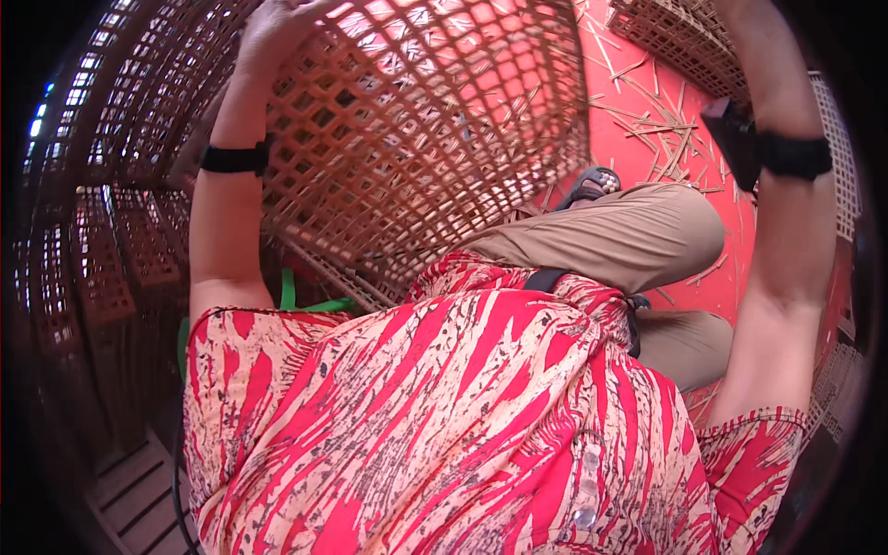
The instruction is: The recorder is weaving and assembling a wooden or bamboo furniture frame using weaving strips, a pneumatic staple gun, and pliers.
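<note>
A brown lattice plastic crate [435, 139] stands tilted in front of me, its open grid filling the upper middle. My left hand [277, 28] is at the crate's upper left edge and appears closed on it; the upper edge of the picture cuts off part of the fingers. My right arm reaches up the right side. Only the base of my right hand [740, 7] shows at the top edge, beside a second brown lattice crate [680, 42]. Its fingers are out of the picture, so what it touches is hidden. Both forearms wear black bands.
More brown lattice crates [129, 102] are stacked at the left. Thin straw-like strips [671, 139] lie scattered over the red floor [615, 139]. A pale lattice panel [832, 157] stands at the far right. My bent legs and sandalled foot [592, 185] are close to the tilted crate.
</note>
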The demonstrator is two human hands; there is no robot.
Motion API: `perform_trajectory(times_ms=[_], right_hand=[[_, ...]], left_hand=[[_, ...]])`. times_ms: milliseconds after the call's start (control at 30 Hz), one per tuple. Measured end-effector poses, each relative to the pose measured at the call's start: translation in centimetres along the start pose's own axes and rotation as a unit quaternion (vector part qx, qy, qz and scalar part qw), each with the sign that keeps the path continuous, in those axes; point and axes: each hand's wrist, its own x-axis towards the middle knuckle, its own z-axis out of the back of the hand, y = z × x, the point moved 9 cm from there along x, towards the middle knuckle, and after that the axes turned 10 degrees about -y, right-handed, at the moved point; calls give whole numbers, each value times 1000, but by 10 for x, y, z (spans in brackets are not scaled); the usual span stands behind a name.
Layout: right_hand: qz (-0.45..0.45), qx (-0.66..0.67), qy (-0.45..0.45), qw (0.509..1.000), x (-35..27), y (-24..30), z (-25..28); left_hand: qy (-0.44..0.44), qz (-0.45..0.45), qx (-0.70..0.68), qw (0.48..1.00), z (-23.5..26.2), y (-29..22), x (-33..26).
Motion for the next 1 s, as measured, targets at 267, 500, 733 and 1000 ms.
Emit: perform_trajectory(times_ms=[267,500,733,1000], right_hand=[[-74,26,6,997,29,-33,6],[-140,51,49,988,-2,-74,-2],[-117,46,11,992,-14,-67,5],[-162,59,29,985,-3,-81,16]], left_hand=[[-81,46,301,949,67,199,40],[-176,77,344,919,98,266,42],[-328,127,350,868,70,291,-48],[-198,59,264,942,-121,237,-188]])
